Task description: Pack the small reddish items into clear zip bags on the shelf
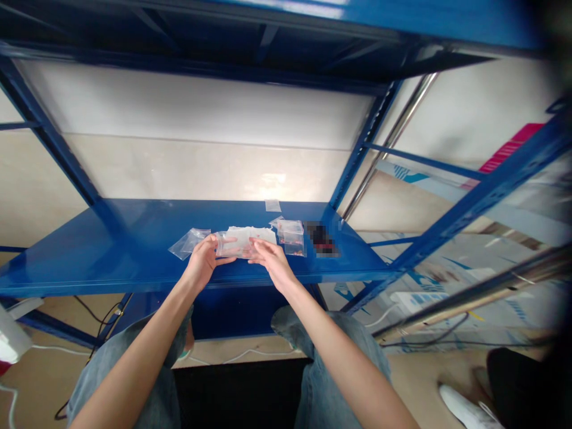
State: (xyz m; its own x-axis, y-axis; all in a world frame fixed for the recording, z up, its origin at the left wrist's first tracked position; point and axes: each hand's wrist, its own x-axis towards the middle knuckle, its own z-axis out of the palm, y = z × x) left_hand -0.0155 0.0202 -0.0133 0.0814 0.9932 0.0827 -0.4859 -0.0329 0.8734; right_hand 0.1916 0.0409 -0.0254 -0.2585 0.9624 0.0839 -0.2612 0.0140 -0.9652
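Between my two hands, a clear plastic bag (227,246) is stretched sideways just above the blue shelf. My left hand (202,262) grips its left end, some fingers showing through the plastic. At the other end, my right hand (274,263) has its fingers closed on the bag's right side. A white sheet of paper (250,233) with a ragged far edge lies just behind the bag. More clear bags (188,243) lie beside my left hand. Right of my right hand are clear bags with small reddish pieces (291,233); the pieces are too small to make out.
The blue shelf (129,244) has upright posts and another shelf overhead. A small clear bag (272,205) lies near its back edge, and a dark pixelated item (320,238) at the right. A power strip (420,299) and another person's white shoe (467,408) are lower right.
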